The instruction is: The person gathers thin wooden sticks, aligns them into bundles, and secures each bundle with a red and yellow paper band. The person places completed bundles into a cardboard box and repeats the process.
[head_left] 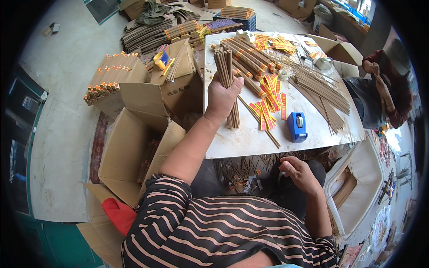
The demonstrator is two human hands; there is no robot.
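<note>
My left hand is closed round a loose bundle of brown incense sticks, held nearly upright over the left part of the white table. My right hand is off the table's front edge, above my knee, with its fingers curled in. Whatever is between those fingers, if anything, is hidden. Red and yellow paper labels lie scattered right of the bundle. A blue tape dispenser stands near the front edge. Banded incense bundles are piled behind my left hand.
Loose incense sticks spread across the table's right side. Open cardboard boxes stand at my left, near stacked bundles. Broken sticks and paper scraps litter the space under the table. Another person sits at the right.
</note>
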